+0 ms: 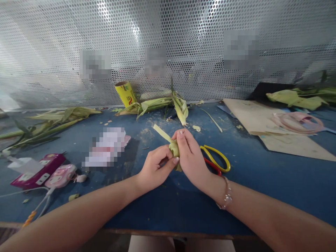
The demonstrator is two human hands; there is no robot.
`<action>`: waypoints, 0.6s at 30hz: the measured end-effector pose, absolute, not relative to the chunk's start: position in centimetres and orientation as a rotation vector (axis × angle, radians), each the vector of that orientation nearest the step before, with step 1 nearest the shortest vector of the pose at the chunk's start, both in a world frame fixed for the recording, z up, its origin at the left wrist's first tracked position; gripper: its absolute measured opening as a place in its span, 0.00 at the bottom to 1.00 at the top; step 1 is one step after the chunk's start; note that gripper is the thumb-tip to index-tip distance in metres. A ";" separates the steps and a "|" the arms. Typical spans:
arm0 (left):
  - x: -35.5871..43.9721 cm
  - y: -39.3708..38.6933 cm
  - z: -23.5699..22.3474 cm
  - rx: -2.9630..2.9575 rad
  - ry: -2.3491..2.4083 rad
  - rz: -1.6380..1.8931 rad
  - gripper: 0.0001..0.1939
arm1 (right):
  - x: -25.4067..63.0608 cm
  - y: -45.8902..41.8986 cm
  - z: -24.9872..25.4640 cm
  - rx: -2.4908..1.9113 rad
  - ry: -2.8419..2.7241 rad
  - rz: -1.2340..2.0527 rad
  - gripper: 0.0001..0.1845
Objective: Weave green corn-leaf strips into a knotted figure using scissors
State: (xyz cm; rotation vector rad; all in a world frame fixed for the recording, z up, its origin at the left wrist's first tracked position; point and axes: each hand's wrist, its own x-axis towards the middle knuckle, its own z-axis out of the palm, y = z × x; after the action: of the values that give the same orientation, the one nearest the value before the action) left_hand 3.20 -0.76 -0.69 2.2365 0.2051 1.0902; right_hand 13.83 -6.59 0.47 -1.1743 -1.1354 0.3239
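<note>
Between my two hands, above the blue table, is a small rolled bundle of pale green corn husk (174, 148). A flat strip of the husk sticks out from it to the upper left. My left hand (157, 164) pinches the bundle's lower left side with thumb and fingertips. Wrapped round its right side, my right hand (190, 154) has its fingers closed over the top. The hands hide much of the bundle. Scissors with yellow and red handles (225, 161) lie just right of my right hand, their blades out of sight behind it.
Corn husks (154, 105) lie along the perforated metal screen, beside a yellow cardboard tube (126, 95). More husks (60, 120) are at left, near a purple power strip (49, 168) and pink case (61, 175). Brown cardboard (262, 122) and a pink hand fan (298, 123) rest at right.
</note>
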 end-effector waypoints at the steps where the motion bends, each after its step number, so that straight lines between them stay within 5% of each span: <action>1: 3.2 -0.8 -0.6 2.243 0.172 1.091 0.11 | 13.8 -6.6 0.6 -1.175 -1.115 0.335 0.14; 7: 3.1 -1.0 -0.1 2.315 -0.010 1.116 0.08 | 13.9 -6.8 1.2 -1.133 -1.079 0.370 0.13; 18: 3.6 -1.2 -0.3 2.022 0.344 1.061 0.11 | 14.2 -6.5 1.0 -1.165 -1.077 0.452 0.15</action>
State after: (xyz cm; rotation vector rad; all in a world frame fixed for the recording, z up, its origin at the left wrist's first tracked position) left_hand 3.56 -1.23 -0.34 2.0218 0.3443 1.0606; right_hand 14.20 -6.46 1.01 -1.1653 -1.0774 0.4519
